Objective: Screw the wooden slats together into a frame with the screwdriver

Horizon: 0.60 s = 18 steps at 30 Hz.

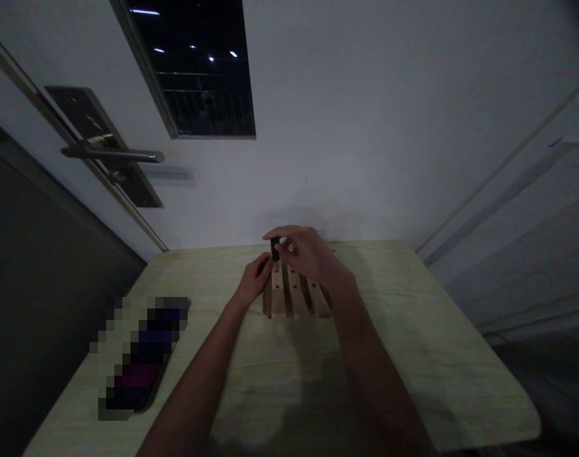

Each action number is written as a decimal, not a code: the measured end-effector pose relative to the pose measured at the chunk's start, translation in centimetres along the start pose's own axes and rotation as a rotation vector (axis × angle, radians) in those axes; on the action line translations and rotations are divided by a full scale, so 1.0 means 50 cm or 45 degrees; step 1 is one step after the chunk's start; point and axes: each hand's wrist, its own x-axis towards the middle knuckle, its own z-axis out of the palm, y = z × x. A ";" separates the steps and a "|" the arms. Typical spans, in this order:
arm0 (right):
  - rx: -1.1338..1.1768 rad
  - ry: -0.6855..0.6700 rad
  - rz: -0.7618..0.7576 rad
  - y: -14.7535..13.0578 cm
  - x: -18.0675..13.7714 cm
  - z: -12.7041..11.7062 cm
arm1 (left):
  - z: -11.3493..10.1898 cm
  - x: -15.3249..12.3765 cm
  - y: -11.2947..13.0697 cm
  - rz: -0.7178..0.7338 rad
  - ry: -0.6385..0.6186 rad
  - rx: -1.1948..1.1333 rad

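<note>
A small wooden slatted piece (296, 298) of several light strips lies on the pale wooden table (413, 343) near its far edge. My left hand (254, 279) rests closed against the left side of the slats, its fingertips on the leftmost strip. My right hand (306, 251) is above the far end of the slats, fingers pinched round a small dark tool handle (274, 247) that stands upright on a strip. What the tool's tip touches is hidden.
A blurred-out flat object (139, 355) lies at the table's left front. A white door with a metal lever handle (111, 154) and a dark glass panel (199, 63) stands right behind the table. The room is dim.
</note>
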 end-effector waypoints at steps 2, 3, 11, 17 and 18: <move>-0.022 0.012 0.012 -0.001 0.000 0.000 | 0.000 0.000 0.000 0.002 0.000 -0.004; -0.037 0.015 0.019 -0.002 0.000 -0.001 | 0.000 0.000 0.001 0.004 -0.004 -0.009; -0.099 0.015 0.011 0.007 0.001 -0.004 | -0.001 -0.001 0.004 -0.010 -0.002 0.006; -0.107 0.050 0.035 0.008 0.005 0.001 | -0.001 -0.002 0.005 -0.024 0.009 -0.006; -0.105 0.056 0.058 0.006 0.004 0.002 | -0.001 -0.001 0.005 -0.035 0.010 -0.009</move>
